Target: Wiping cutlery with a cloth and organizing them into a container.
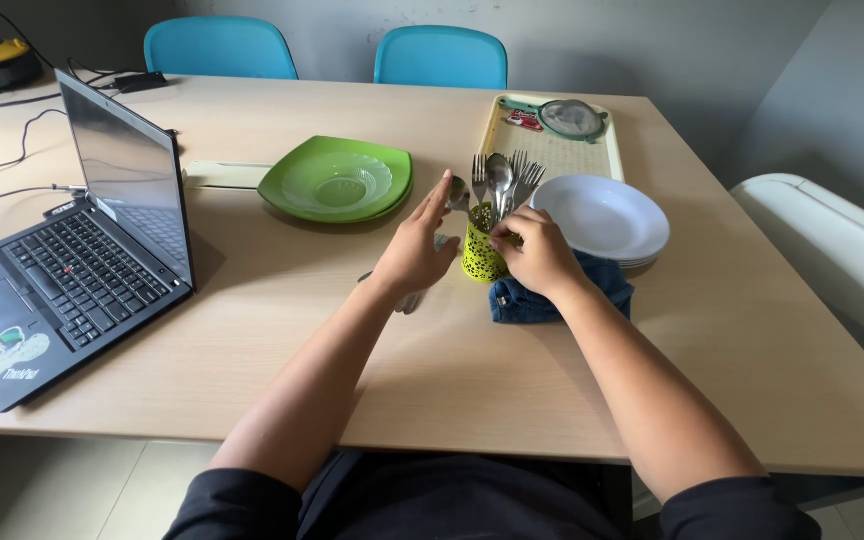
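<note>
Left hand lifting spoon, right hand steadying cutlery holder, blue cloth beneath

A: Any screens or labels showing up?
B: Laptop is sitting open at the table's left, its screen looking dark. A green-white sticker is lying on its palm rest. Small red packet is resting on the far tray.
</note>
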